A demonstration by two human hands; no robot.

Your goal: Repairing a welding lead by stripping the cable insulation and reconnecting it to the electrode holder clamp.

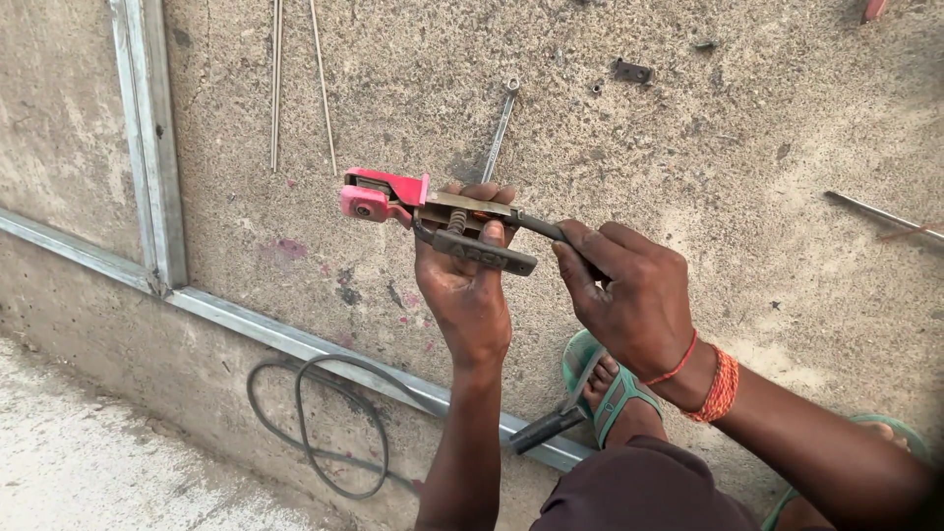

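Both hands hold one tool above a rough concrete floor (688, 147). The tool is a welding electrode holder (433, 216) with a pink-red insulated head at its left end, an exposed coil spring at mid-body and a grey metal lever beneath; it lies roughly level, head pointing left.

Left hand (464, 285): grip closed on the electrode holder's mid-section, thumb and fingertips wrapped around the body and lever beside the spring, palm facing the camera.

Right hand (629, 295): grip closed around the dark handle end of the same holder, just right of the left hand. The two hands are near each other but apart. The wrist carries red and orange thread bands (713, 379).

Surroundings: a thin spanner (500, 128) lies on the floor just above the hands, upright in the frame. Two slender metal rods (295, 88) lie to the upper left. A small dark metal piece (631, 71) sits at upper centre, and another rod (880, 216) enters from the right edge.

A frame of light metal channel (147, 147) rests on the floor, one length running down the left side and meeting a second that slants toward the lower centre. A dark cable (315, 433) lies looped beside the slanting length (its ends cannot be traced). A foot in a green sandal (610, 393) rests beneath the right wrist, with a dark tool handle (546, 430) just beside it.
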